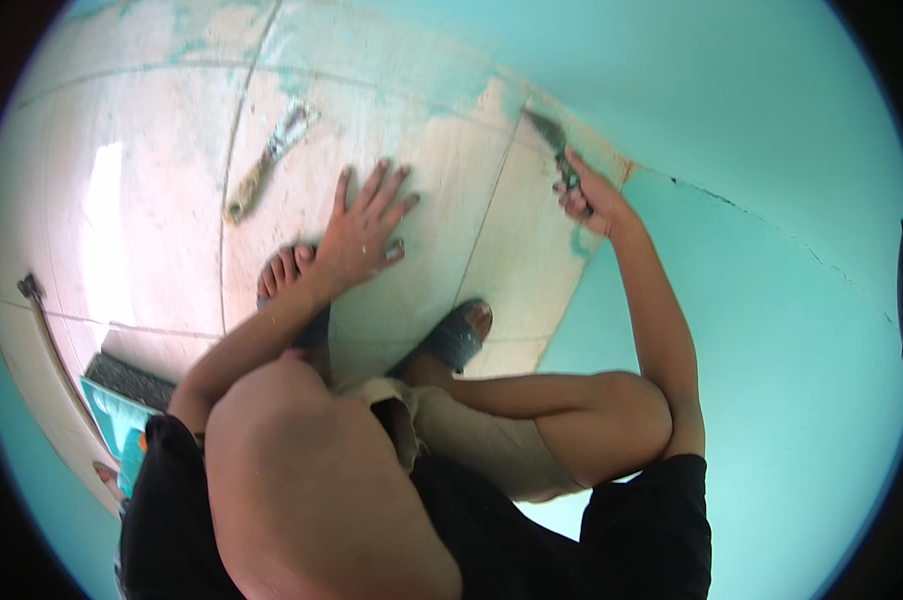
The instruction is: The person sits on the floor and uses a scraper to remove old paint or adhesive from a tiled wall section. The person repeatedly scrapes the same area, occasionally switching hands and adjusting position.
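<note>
My right hand (592, 193) grips the dark handle of a putty knife (549, 133). The blade's tip is at the tiled floor (421, 300) close to the foot of the turquoise wall (781, 315). Fingers spread, my left hand (367, 225) is over the tiles in front of my left foot and holds nothing; whether its palm presses on the floor is hard to tell. Beyond it lies a second scraper (275, 154), its handle and blade crusted with paint. Smears of turquoise paint (399, 127) cover parts of the tiles, mostly along the wall's base.
At the left stands a turquoise paint tray (110, 412) with a dark textured block (134, 377) at its edge. A long pole (65, 360) lies beside it. A crack (721, 199) runs across the wall. My sandalled feet (451, 334) are between my hands and body.
</note>
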Available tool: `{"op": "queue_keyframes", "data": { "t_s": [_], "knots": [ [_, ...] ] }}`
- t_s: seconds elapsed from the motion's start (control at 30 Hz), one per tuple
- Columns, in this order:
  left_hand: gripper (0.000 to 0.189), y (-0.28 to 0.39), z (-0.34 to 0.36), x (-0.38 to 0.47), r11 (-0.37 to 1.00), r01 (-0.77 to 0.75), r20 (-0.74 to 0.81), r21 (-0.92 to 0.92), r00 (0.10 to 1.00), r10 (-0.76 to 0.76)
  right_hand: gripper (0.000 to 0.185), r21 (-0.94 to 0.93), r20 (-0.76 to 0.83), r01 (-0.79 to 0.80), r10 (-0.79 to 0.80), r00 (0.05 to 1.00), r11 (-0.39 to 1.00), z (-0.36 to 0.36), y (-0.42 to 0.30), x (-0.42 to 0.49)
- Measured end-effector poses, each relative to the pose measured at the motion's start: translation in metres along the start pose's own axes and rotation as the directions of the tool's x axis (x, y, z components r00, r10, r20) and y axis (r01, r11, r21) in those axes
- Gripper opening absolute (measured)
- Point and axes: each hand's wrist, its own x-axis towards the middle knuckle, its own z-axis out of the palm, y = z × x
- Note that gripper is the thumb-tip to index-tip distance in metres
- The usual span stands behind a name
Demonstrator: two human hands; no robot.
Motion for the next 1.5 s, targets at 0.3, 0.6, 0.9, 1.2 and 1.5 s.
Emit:
{"op": "queue_keyframes", "data": {
  "t_s": [0.3,0.6,0.9,1.2,1.5],
  "knots": [
    [0.083,0.007,-0.007,-0.004,1.000,-0.014,0.027,-0.025,1.000,0.015,0.053,-0.548,-0.031,0.177,-0.232,0.972,0.817,-0.042,0.048,-0.065],
    [0.082,0.008,-0.020,0.000,0.997,-0.038,0.099,0.060,0.995,0.032,0.051,-0.608,-0.027,0.338,-0.444,0.896,0.719,-0.042,0.065,-0.039],
    [0.091,-0.006,-0.029,0.008,0.986,-0.109,0.194,0.128,0.978,0.083,0.043,-0.932,-0.038,0.177,-0.569,0.822,0.317,0.001,0.067,-0.017],
    [0.092,-0.007,-0.028,0.003,0.979,-0.095,0.186,0.182,0.981,0.060,0.034,-0.920,-0.016,0.236,-0.630,0.777,0.314,0.004,0.050,-0.016],
    [0.092,-0.003,-0.027,0.007,0.982,-0.081,0.209,0.169,0.977,0.045,0.035,-0.924,-0.006,0.238,-0.634,0.774,0.300,0.028,0.046,-0.003]
  ]
}}
